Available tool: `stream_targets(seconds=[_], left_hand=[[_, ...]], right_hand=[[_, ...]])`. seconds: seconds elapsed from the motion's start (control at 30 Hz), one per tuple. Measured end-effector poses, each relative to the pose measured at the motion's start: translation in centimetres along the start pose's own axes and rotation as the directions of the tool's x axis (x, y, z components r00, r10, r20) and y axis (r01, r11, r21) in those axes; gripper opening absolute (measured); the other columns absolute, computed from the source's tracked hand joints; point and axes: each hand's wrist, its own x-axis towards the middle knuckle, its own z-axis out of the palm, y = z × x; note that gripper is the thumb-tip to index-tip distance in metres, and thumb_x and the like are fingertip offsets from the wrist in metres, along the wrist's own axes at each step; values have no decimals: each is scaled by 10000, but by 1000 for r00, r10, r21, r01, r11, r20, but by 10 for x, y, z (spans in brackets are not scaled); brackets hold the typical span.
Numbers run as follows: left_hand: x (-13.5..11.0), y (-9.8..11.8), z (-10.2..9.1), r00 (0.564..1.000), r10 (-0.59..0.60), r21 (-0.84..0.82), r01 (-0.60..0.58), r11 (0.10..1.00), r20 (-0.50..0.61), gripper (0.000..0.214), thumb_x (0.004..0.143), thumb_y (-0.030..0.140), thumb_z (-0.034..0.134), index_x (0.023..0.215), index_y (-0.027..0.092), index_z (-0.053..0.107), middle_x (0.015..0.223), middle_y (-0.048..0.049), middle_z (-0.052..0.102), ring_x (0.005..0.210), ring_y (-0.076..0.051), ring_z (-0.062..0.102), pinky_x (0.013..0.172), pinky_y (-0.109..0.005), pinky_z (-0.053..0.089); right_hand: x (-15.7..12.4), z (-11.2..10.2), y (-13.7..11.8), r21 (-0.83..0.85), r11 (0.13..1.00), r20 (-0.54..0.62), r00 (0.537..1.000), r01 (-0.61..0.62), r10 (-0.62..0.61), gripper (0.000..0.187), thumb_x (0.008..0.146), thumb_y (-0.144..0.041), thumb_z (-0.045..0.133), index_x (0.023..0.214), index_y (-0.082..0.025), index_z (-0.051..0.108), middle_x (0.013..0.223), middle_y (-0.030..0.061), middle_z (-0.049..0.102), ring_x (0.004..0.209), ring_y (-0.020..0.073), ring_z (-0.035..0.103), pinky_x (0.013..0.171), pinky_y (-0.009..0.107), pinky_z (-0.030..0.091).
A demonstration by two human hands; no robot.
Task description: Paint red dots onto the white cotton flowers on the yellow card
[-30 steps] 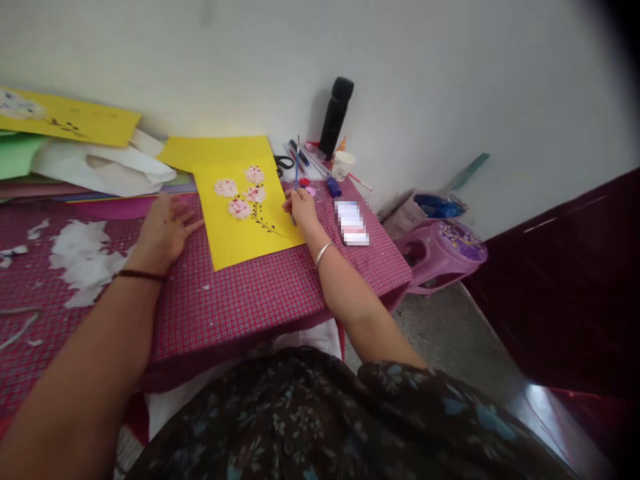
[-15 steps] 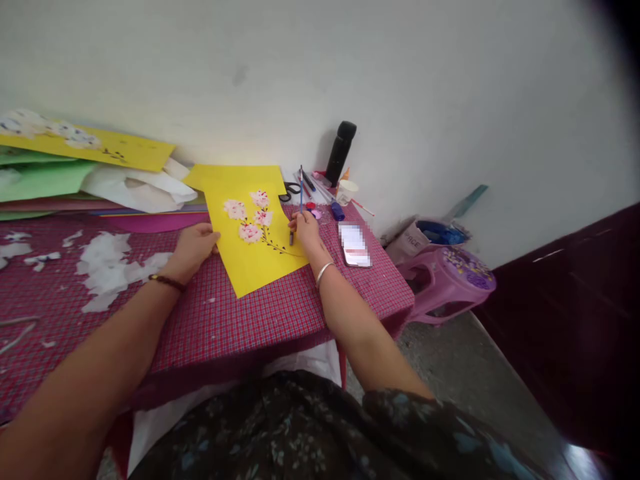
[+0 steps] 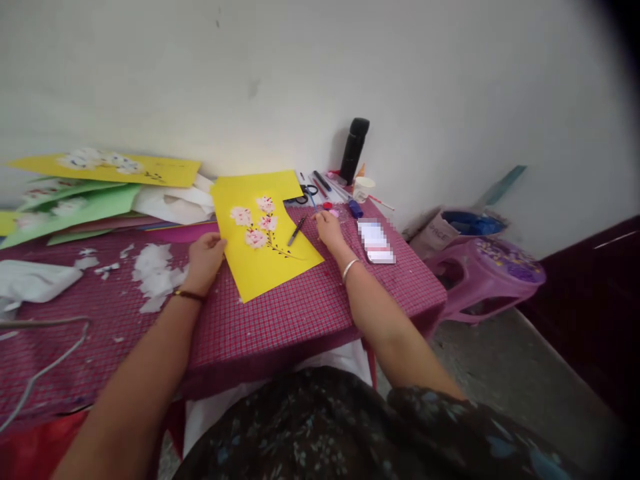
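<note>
A yellow sheet of paper (image 3: 240, 273) lies on the checked tablecloth, painted with pale pink flowers (image 3: 256, 238) and a thin dark stem with small leaves. At its left edge, my left hand (image 3: 206, 260) is closed, gripping the paper between thumb and fingers. My right hand (image 3: 330, 230) is just off the sheet's right side, its fingers pinched on a thin blue paintbrush (image 3: 311, 195) whose handle points away toward the scissors (image 3: 303, 198); its tip is hidden. A dark pen (image 3: 297, 231) rests on the sheet's right part, between the flowers and my right hand.
Behind my right hand are several pens (image 3: 321, 180), a white cup (image 3: 363, 189) and a black bottle (image 3: 354, 152). A phone (image 3: 376, 241) lies to the right. Paper scraps (image 3: 155, 273) and stacked coloured sheets (image 3: 100, 207) occupy the left. A pink stool (image 3: 480, 287) stands beyond the table.
The view has shifted left. My right hand has moved right, off the paper, and the brush handle has tipped from upright. More of the pen on the sheet now shows. My left hand stays put.
</note>
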Motion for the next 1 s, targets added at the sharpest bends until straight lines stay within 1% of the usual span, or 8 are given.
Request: stream_targets(seconds=[0.13,0.23,0.37,0.5,0.63,0.7,0.87,1.0], left_hand=[[-9,12,-1,998,-51,-39,50,998,-22,87,961,27,626,1019,85,656,834,-1,634,628,-68,526,570,-170,434],[-12,20,-3,996,-87,-56,86,995,-8,63,966,33,615,993,86,639,786,11,604,587,-61,486,535,-160,401],[-10,23,-8,993,-121,-88,122,989,10,73,976,41,574,942,93,612,684,36,526,504,-51,380,459,-159,285],[-8,23,-12,989,-143,-133,145,980,28,111,968,21,556,899,102,588,624,53,479,469,-50,329,437,-160,242],[-9,24,-13,986,-163,-158,165,974,29,123,976,13,550,901,99,598,613,57,475,460,-51,328,427,-158,225],[-10,25,-13,983,-181,-169,184,968,33,118,984,18,556,911,96,607,628,55,492,464,-49,343,427,-153,240],[-9,29,-19,967,-246,-207,255,945,68,83,1004,71,602,925,90,621,675,43,543,491,-47,420,448,-143,321],[-11,36,-28,947,-294,-249,317,915,128,128,1030,197,640,961,89,649,754,6,622,592,-78,565,568,-185,502]], right_hand=[[-11,13,-8,-72,997,57,998,14,-10,287,1001,-144,487,740,-238,560,661,-33,578,637,155,539,704,277,482],[-16,19,-15,-138,990,97,995,36,-23,266,1008,-155,499,774,-223,607,754,-23,659,727,151,598,787,271,493],[-15,19,-16,-250,968,129,992,24,8,270,1016,-159,510,778,-208,627,877,12,750,888,171,680,914,282,505],[-13,11,-16,-354,934,68,995,-41,69,266,1047,-177,458,873,-199,657,868,59,776,923,222,727,976,349,514],[-7,-2,-21,-410,909,-24,997,-75,72,276,1067,-205,414,990,-185,678,930,99,796,980,259,749,985,384,520],[-3,-8,-23,-392,917,-71,996,-78,54,309,1077,-219,383,1035,-185,687,954,94,802,978,243,755,960,360,533],[6,-17,-19,-221,971,-161,986,-87,52,325,1063,-233,400,1092,-189,721,981,70,806,935,192,765,885,296,565],[11,-19,-13,-199,974,-165,984,-104,71,365,1049,-214,385,1151,-167,732,970,86,808,866,187,768,827,293,579]])
